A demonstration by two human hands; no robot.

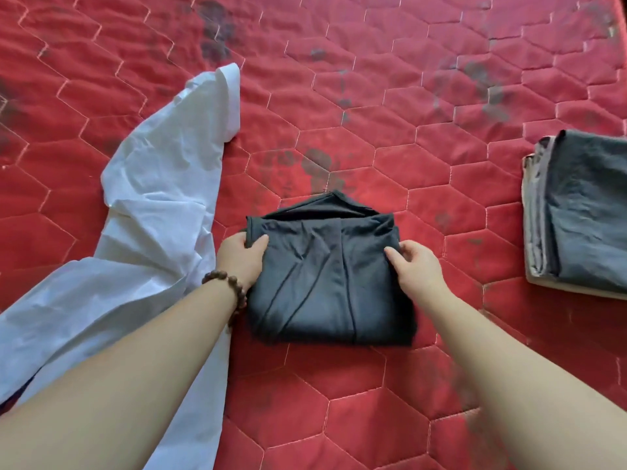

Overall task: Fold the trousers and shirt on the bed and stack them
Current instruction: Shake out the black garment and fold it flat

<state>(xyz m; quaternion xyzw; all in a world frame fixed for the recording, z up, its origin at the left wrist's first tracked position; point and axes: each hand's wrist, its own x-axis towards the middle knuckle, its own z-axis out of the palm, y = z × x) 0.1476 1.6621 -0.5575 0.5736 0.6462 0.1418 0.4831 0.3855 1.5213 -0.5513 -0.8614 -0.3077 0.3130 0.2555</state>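
Note:
A dark folded garment (pixel 325 276) lies as a compact square on the red quilted bed (pixel 373 96), in the middle of the view. My left hand (pixel 239 257) grips its left edge, thumb on top and fingers tucked under. My right hand (pixel 415 266) holds the right edge, fingers curled over the fabric. A white shirt (pixel 146 232) lies unfolded and crumpled to the left, one sleeve stretched toward the far side. Part of it runs under my left forearm.
A stack of folded clothes (pixel 583 212), dark grey on top of a pale layer, sits at the right edge of the bed. The mattress cover shows dark stains at the far side. A bead bracelet (pixel 230 286) circles my left wrist.

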